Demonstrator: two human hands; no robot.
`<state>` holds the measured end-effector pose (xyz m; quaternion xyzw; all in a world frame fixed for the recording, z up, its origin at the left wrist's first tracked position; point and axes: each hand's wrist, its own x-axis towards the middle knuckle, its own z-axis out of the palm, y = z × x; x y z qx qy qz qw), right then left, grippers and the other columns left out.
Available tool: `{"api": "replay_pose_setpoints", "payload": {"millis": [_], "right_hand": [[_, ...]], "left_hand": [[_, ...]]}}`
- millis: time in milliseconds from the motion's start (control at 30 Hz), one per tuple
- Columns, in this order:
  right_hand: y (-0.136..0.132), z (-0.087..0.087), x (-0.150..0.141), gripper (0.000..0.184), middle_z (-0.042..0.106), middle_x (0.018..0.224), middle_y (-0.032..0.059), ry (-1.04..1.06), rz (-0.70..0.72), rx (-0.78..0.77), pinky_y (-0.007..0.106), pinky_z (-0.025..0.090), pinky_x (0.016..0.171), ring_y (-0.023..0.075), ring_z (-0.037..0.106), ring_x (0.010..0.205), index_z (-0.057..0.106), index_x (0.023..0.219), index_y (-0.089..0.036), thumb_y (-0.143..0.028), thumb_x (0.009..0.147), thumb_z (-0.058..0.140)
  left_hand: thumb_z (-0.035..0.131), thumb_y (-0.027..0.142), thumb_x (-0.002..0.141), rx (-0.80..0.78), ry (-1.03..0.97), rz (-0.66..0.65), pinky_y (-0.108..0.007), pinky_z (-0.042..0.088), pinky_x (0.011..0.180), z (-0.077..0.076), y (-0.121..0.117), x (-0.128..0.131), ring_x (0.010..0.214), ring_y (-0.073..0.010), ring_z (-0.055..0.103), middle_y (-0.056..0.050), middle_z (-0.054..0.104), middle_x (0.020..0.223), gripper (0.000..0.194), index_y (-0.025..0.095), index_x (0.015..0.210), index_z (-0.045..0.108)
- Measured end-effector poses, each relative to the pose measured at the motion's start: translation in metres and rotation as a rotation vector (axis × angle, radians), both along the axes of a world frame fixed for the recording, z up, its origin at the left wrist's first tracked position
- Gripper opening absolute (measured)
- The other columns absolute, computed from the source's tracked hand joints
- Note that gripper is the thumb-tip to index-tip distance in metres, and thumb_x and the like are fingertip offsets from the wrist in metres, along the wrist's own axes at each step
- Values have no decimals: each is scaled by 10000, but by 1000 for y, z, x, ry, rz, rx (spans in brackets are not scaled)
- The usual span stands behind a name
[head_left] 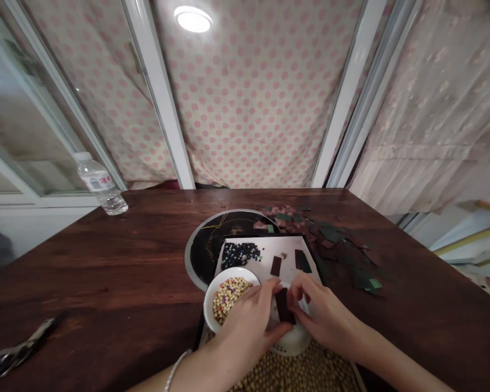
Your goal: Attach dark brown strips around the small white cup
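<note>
My left hand (245,326) and my right hand (322,310) meet over a dark brown rectangular strip (283,306), pinching it between their fingers. A white bowl (228,299) of mixed small beans sits just left of my left hand. Beneath my hands lies a second white dish (294,340), mostly hidden. Ahead of them, a white board (265,256) in a black tray carries a heap of dark beads (240,255) and two more dark strips (275,265) (302,261).
Dark green and brown paper scraps (330,234) are scattered across the dark wooden table (106,261) to the right and behind the tray. A round black hob (206,253) lies beneath the tray. A water bottle (100,184) stands at the far left corner; a metal tool (16,348) lies at the left edge.
</note>
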<state>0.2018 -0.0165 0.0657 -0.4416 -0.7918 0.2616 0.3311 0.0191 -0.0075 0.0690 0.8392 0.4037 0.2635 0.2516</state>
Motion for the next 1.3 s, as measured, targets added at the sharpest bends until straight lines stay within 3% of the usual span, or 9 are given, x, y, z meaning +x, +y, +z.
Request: {"api": "replay_pose_setpoints", "payload": {"millis": [600, 1300], "right_hand": [[-2, -6, -4, 203, 513, 772, 0, 43, -80, 33, 272, 426, 644, 147, 520, 705, 411, 771, -211, -21, 721, 463], [-1, -4, -5, 237, 490, 758, 3, 55, -60, 14, 275, 405, 616, 153, 484, 688, 329, 736, -220, -15, 722, 447]], "left_hand": [[608, 137, 689, 19, -20, 23, -478, 484, 810, 0, -1, 0, 963, -307, 594, -140, 626, 1056, 491, 155, 1158, 463], [678, 139, 654, 47, -2, 3, -486, 487, 825, -2, 1, -1, 988, -317, 592, -144, 624, 1088, 545, 171, 1152, 458]]}}
